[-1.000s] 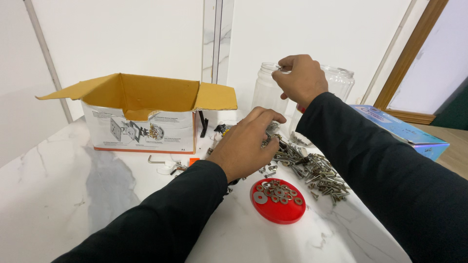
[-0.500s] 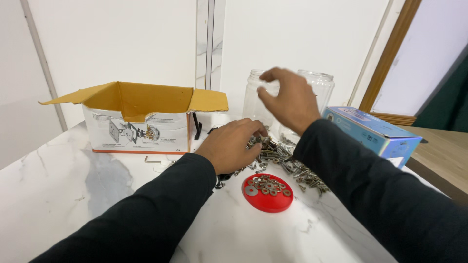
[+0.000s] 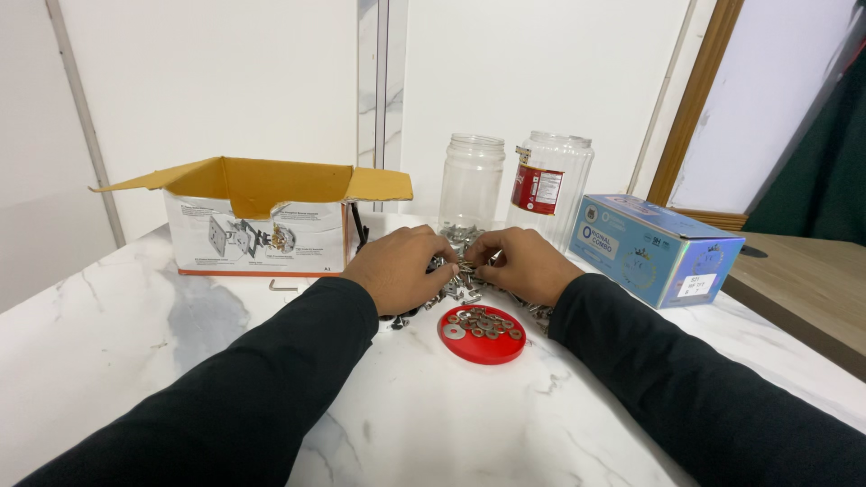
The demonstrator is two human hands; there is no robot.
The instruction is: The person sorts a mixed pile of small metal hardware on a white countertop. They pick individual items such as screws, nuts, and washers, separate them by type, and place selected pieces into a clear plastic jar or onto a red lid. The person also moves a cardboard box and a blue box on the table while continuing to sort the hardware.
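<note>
Both hands are down in the pile of screws (image 3: 462, 271) on the marble table (image 3: 117, 361). The left hand (image 3: 397, 268) sits knuckles-up on the left edge of the pile, fingers curled in together over the metal bits. I can't tell if it's actually pinching one. The right hand (image 3: 526, 263) is on the other side, fingertips bunched and touching the screws, almost meeting the left ones in the middle. Same story there: too much hidden to say whether anything's gripped.

Just in front of the hands there's a red lid (image 3: 482, 333) lying flat with a bunch of washers (image 3: 481, 323) in it. Behind the pile stand two clear jars, both lidless: a smaller jar (image 3: 472, 183) and a taller jar (image 3: 551, 188) with a red label. Off to the left is an open cardboard box (image 3: 257, 221), flaps up, with a little hex key (image 3: 282, 288) lying near it. A blue box (image 3: 654, 247) sits to the right, near the table edge.
</note>
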